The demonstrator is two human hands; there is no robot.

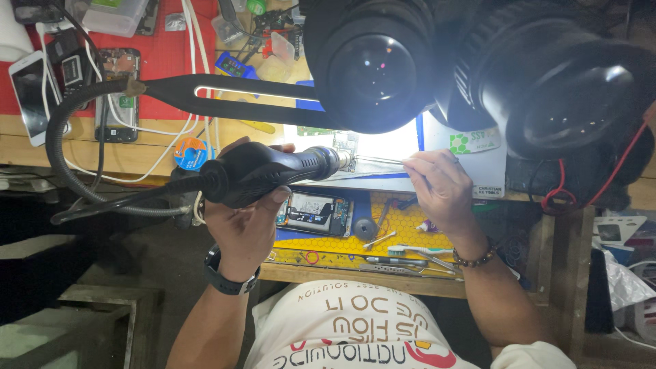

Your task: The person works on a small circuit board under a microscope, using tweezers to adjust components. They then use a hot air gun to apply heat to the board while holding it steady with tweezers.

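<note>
The two black microscope eyepieces (478, 65) are filling the top of the frame, nearest the lens, and hiding much of the lit work spot beneath them. Below them, the left hand (242, 219) is wrapping fully around the black hot-air handle (263, 171), whose metal nozzle is pointing right toward a small circuit board (346, 145) lying in the bright patch at centre frame. The right hand (441, 188) is pinching thin metal tweezers (376, 161) between thumb and fingers, their tips reaching left to just beside the nozzle and the board.

The nozzle and the tweezer tips are working very close together, so a small slip of either hand could, I judge, knock a part off the board or let heat spread to the neighbouring parts; the eyepieces blocking the direct view are making that more likely.

An opened phone (316, 213) is lying on the yellow mat (403, 236) at lower centre, with a toothbrush (420, 250) and other small tools along the mat's near edge. The handle's black hose (82, 171) is looping across the left of the frame. Further back, on the red mat (167, 51) at upper left, a white phone (31, 96) and another opened phone (117, 92) are resting among white cables.
</note>
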